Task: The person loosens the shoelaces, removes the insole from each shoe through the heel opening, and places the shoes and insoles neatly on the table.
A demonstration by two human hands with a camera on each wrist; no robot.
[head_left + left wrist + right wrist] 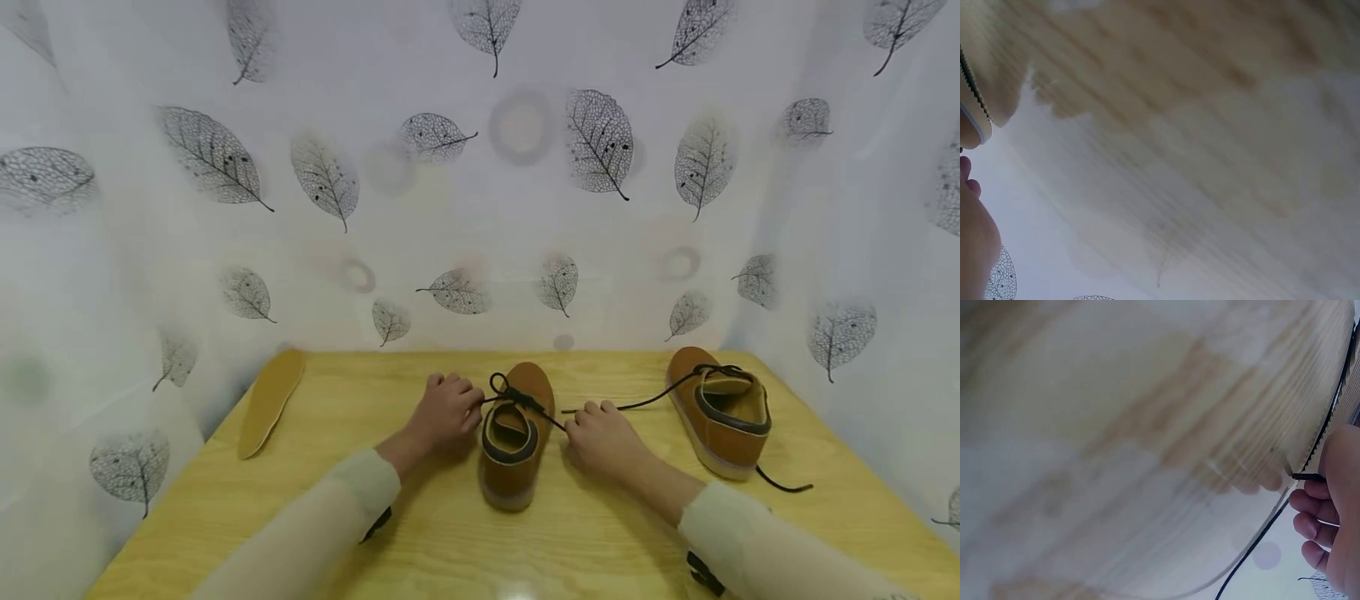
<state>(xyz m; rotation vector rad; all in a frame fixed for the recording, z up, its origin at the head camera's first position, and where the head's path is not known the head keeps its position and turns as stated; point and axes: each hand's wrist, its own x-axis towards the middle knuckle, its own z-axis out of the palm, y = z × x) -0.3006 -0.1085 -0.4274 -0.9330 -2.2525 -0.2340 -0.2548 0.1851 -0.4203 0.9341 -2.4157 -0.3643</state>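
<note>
A brown shoe (510,479) stands in the middle of the table, toe pointing away from me. Its dark shoelace (517,397) forms a bow across the front, with a loop standing up on the left. On the shoe's left side my left hand (447,410) pinches one part of the lace with curled fingers. To the right, my right hand (606,439) grips the other lace end, which runs taut from the bow. The right wrist view shows a short black lace end (1307,477) between thumb and fingers. In the left wrist view only the edge of the left hand (975,240) shows.
A second brown shoe (720,442) stands at the right; one of its laces (645,403) stretches left behind my right hand, another trails toward the front. A tan insole (272,402) lies at the far left. A leaf-patterned curtain (480,208) closes off the wooden table's (450,550) back and sides.
</note>
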